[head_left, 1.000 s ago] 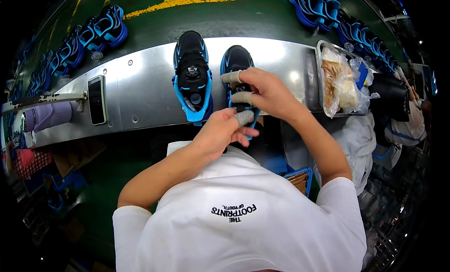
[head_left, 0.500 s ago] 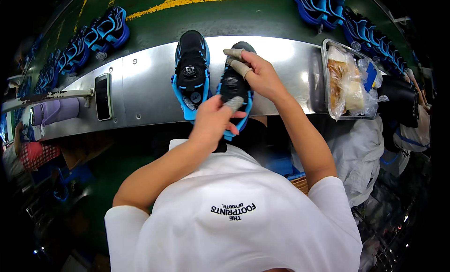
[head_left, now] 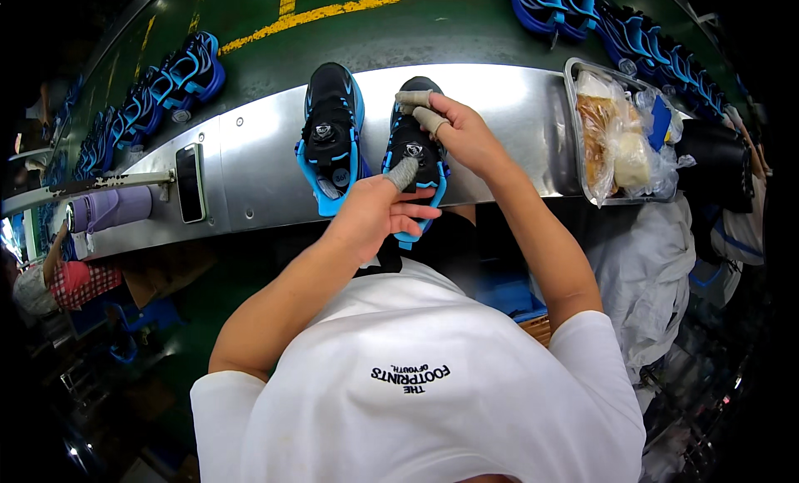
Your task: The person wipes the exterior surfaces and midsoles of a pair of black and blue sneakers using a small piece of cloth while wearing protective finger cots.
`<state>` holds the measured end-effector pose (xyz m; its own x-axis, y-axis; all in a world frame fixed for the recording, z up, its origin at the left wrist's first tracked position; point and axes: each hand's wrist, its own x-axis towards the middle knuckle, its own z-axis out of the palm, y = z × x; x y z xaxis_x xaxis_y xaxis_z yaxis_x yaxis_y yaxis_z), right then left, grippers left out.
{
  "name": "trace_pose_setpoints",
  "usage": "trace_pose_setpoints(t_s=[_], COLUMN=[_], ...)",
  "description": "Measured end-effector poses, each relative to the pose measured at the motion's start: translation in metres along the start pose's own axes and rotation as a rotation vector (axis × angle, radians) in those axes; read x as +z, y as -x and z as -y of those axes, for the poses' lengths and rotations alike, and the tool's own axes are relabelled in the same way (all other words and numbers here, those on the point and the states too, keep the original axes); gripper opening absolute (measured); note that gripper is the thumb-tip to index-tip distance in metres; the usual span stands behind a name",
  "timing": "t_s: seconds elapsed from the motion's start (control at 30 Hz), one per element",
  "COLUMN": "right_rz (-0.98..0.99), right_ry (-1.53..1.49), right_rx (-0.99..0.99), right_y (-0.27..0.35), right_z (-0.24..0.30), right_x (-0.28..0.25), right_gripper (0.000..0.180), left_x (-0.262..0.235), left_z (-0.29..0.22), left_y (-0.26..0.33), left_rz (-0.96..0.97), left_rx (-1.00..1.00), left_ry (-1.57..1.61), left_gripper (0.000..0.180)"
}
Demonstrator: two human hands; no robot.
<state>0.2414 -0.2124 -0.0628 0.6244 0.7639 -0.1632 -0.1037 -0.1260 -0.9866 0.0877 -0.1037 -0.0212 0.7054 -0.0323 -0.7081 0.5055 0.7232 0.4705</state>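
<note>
Two black sneakers trimmed in bright blue lie side by side on the metal bench, toes away from me. My right hand (head_left: 462, 132) grips the front of the right sneaker (head_left: 420, 153), two fingers in beige finger covers lying across its toe. At the heel end is my left hand (head_left: 376, 207): its grey-covered thumb rests near the round emblem on the tongue. Its other fingers stretch apart over the collar and heel, hiding part of them. That heel reaches past the bench's near edge. Untouched, the left sneaker (head_left: 330, 138) stands just left of it.
The metal bench (head_left: 266, 150) curves across the view. A phone (head_left: 191, 183) and a lilac cylindrical item (head_left: 121, 208) lie left. At right sits a clear tray (head_left: 574, 125) with plastic-wrapped items. Rows of blue sneakers (head_left: 187, 71) stand on the green surface (head_left: 283, 54) beyond.
My left hand has drawn slightly left, its fingers spreading more, and the tongue emblem shows now. The right hand keeps its place at the toe. The view has shifted a little.
</note>
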Motion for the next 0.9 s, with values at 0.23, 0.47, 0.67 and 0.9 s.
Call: trace_pose_setpoints(t_s=[0.23, 0.47, 0.67, 0.9], right_rz=[-0.028, 0.321, 0.106, 0.126], right_ry=[0.029, 0.0, 0.619, 0.392], right_rx=[-0.081, -0.096, -0.289, -0.235], right_y=[-0.002, 0.02, 0.04, 0.037], right_z=[-0.005, 0.022, 0.029, 0.022], right_x=[-0.004, -0.024, -0.001, -0.01], right_gripper=[0.031, 0.039, 0.042, 0.045], left_x=[0.002, 0.001, 0.004, 0.006], left_z=[0.02, 0.004, 0.01, 0.008], left_y=[-0.01, 0.006, 0.006, 0.001], left_rz=[-0.201, 0.028, 0.042, 0.09], left_rx=[0.508, 0.121, 0.13, 0.107], left_ry=[-1.199, -0.253, -0.048, -0.181], left_gripper=[0.018, 0.024, 0.026, 0.026])
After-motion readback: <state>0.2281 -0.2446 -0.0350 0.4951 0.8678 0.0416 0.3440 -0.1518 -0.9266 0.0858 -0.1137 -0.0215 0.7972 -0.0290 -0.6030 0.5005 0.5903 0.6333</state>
